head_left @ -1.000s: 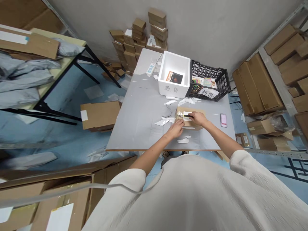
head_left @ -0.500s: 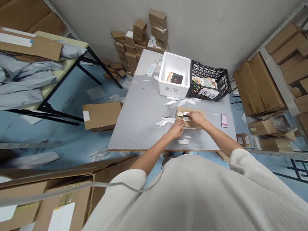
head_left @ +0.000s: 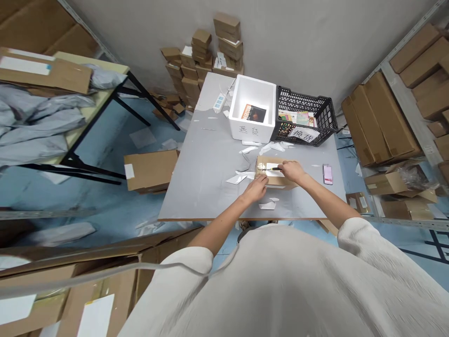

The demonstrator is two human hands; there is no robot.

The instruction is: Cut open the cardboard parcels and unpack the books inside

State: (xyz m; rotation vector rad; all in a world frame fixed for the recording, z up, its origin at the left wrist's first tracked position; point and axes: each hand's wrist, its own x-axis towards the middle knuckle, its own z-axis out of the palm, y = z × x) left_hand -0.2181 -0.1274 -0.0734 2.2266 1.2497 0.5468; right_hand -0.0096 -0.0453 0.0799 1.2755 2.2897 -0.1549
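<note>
A small brown cardboard box lies on the grey table, with a white label and shiny tape on its top. My right hand is closed round the dark handle of a thin cutter, whose tip points left at the taped end. On the box's near left corner rests my left hand, fingers bent against the cardboard; whether they grip it is hard to make out. Scraps of white paper lie to the left of the box, behind it and in front of it.
Behind the box stand a white foam bin and a black plastic crate, both holding printed items. A pink-screened phone lies at right, a power strip at back left. Shelves with boxes stand right of the table.
My right hand has moved slightly right with the cutter, baring more of the label and the tool. My left hand stays at the box's corner. The view has shifted slightly.
</note>
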